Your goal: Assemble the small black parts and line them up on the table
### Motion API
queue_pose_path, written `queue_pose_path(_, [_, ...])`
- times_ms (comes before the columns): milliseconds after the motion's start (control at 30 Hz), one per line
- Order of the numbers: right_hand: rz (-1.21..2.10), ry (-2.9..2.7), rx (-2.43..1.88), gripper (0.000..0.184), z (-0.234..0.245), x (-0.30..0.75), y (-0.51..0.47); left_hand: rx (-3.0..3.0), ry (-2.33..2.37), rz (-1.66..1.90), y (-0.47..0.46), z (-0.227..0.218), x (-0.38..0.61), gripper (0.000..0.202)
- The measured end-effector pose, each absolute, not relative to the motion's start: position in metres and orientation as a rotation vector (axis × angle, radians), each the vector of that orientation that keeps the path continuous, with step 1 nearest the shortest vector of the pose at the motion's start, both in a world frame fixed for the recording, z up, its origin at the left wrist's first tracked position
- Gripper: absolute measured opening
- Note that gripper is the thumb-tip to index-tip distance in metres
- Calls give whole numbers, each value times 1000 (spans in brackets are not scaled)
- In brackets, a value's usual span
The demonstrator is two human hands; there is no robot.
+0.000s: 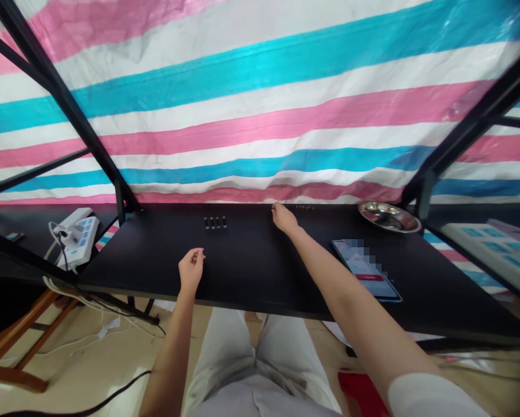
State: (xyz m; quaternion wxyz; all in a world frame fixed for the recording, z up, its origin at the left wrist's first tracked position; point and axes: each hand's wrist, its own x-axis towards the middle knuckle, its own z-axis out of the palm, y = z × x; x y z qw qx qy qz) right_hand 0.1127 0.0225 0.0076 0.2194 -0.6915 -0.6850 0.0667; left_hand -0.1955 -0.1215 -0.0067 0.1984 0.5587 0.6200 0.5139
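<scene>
Over the front left of the black table point(242, 266), my left hand point(190, 271) is closed in a pinch, thumb against fingers. Whatever it may hold is too small to make out. My right hand point(285, 219) reaches to the back of the table, its fingers closed and pointing down near the surface; the fingertips are partly hidden. Between the hands, further left, several small dark cylinders with pale ends point(215, 222) stand in a short row. Just right of my right hand, several tiny pieces point(304, 207) lie along the back edge, too small to name.
A shiny metal dish point(389, 217) sits at the back right, with a phone point(366, 271) lying in front of it. White power strips point(80, 240) are on the left. Black metal posts point(90, 139) flank the table; a striped plastic sheet point(260, 116) hangs behind it.
</scene>
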Motion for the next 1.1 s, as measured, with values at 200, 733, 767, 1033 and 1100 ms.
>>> queue_pose_path(200, [193, -1923, -1936, 24, 8, 111, 29, 1546, 1722, 1440, -120, -8, -196, 28])
queue_pose_path(733, [218, -1880, -1963, 19, 4, 105, 28, 1553, 1741, 1450, -122, -8, -197, 28])
queue_pose_path(767, [218, -1870, -1945, 18, 4, 106, 27, 1565, 1748, 1459, -123, -8, -196, 28])
queue_pose_path(1033, [267, -1635, -1652, 4, 32, 93, 6, 1773, 1600, 1542, -130, 27, -155, 27])
queue_pose_path(1100, [277, -1587, -1512, 4, 47, 83, -3, 1905, 1492, 1513, -124, 48, -136, 31])
